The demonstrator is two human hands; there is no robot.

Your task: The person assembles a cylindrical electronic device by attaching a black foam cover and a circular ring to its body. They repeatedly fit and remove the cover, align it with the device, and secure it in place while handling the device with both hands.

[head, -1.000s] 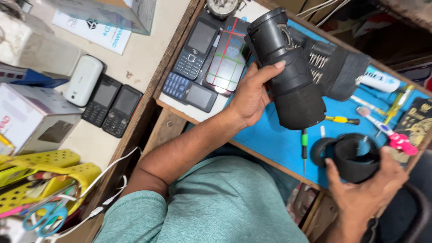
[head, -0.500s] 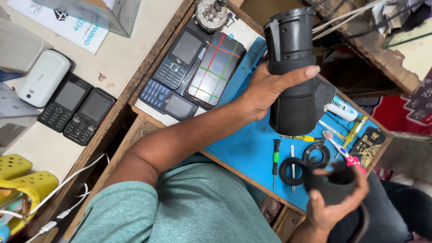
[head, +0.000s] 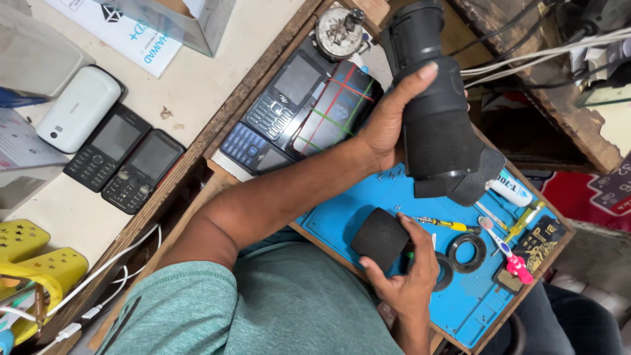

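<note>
Sitting at a cluttered wooden bench, a person is working over a blue mat (head: 368, 210). Above the mat, the left hand (head: 388, 125) is clamping a black lens (head: 434, 105); at its near edge, the right hand (head: 407, 276) is gripping a black cylinder (head: 380, 238). Phones (head: 296, 105) are lying left of the mat, black rings (head: 467, 252) and a toothbrush (head: 503, 250) on it.

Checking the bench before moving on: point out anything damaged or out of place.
Loose tiny screws lie scattered on the blue mat beside the left hand, uncontained. A toothbrush lies among the tools. Nothing looks visibly broken.
</note>
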